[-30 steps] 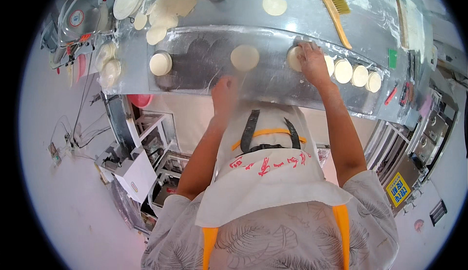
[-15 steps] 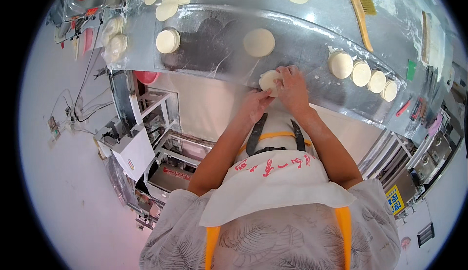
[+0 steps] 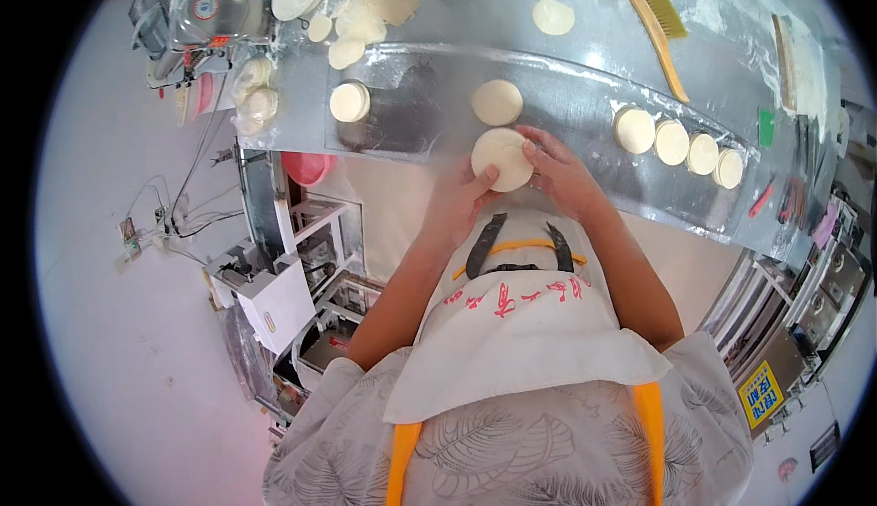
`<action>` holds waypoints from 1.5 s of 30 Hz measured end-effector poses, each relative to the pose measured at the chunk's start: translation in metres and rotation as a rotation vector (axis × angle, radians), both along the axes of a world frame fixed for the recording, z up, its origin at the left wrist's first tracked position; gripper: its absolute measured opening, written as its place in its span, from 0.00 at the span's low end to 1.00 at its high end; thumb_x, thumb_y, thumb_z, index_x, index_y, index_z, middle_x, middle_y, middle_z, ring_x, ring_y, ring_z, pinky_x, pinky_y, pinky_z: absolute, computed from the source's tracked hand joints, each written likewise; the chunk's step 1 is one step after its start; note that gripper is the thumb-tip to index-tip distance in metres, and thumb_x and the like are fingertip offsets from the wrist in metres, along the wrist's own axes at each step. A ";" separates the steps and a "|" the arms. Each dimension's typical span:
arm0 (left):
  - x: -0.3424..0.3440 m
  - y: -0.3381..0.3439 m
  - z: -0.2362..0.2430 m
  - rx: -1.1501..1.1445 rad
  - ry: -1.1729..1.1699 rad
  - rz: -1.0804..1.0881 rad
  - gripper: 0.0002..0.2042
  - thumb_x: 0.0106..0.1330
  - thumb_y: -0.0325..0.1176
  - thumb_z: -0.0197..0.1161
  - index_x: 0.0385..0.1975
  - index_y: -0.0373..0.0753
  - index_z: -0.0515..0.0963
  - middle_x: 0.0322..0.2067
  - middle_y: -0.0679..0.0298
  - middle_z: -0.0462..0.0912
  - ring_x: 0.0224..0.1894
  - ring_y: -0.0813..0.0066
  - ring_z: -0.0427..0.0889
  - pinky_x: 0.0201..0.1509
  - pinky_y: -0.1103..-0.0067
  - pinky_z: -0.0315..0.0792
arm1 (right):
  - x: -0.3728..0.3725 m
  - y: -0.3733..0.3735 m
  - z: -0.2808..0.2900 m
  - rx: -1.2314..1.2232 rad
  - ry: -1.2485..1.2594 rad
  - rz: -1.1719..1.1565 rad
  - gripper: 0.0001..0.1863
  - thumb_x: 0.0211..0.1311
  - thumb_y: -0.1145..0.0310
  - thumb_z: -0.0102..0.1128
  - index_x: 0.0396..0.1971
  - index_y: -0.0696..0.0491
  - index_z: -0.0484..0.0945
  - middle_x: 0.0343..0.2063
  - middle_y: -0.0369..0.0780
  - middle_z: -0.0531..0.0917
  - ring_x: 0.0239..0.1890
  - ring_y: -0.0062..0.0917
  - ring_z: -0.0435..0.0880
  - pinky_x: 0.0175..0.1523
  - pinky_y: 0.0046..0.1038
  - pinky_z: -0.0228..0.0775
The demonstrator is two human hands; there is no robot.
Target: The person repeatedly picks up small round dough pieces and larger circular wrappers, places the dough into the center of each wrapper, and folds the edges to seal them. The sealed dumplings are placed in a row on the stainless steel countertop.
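Between my two hands, just off the table's near edge, is a round pale dough wrapper (image 3: 501,163); whether more wrappers lie beneath it I cannot tell. My left hand (image 3: 464,190) grips its lower left rim, thumb on top. On the opposite side my right hand (image 3: 565,175) closes on the right rim with thumb and fingers. Right behind it, another dough round (image 3: 498,101) lies on the metal table (image 3: 411,131). Off to the left stands a short stack of wrappers (image 3: 349,102). Several more stacks (image 3: 671,142) form a slanting row at the right.
A wooden-handled brush (image 3: 654,22) lies at the far right, near loose dough rounds (image 3: 554,16). Dough sheets (image 3: 370,17) and a scale (image 3: 217,8) occupy the far left. A red marker-like stick (image 3: 760,201) sits near the right edge. Beneath the table shows a pink basin (image 3: 308,167).
The held wrapper has turned to face upward, showing its full round, and my hands have spread to its two sides. The camera view has shifted slightly.
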State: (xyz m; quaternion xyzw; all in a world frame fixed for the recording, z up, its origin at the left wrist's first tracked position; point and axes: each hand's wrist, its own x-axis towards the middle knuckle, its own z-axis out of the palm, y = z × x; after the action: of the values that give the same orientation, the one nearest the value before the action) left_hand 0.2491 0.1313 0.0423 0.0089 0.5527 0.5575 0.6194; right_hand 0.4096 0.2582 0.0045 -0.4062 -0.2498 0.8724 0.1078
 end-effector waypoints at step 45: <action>-0.245 -0.012 0.043 0.369 0.009 0.058 0.22 0.86 0.40 0.57 0.68 0.30 0.73 0.64 0.56 0.81 0.66 0.62 0.82 0.71 0.58 0.79 | -0.242 0.006 0.098 0.830 -0.178 0.117 0.18 0.70 0.60 0.77 0.45 0.61 0.87 0.40 0.39 0.89 0.43 0.17 0.85 0.51 0.24 0.77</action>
State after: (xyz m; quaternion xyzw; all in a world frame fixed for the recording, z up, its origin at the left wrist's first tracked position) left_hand 0.0036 0.1197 0.0851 0.1088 0.4439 0.6669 0.5885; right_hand 0.1671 0.2642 0.1027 -0.3873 -0.6106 0.6641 0.1902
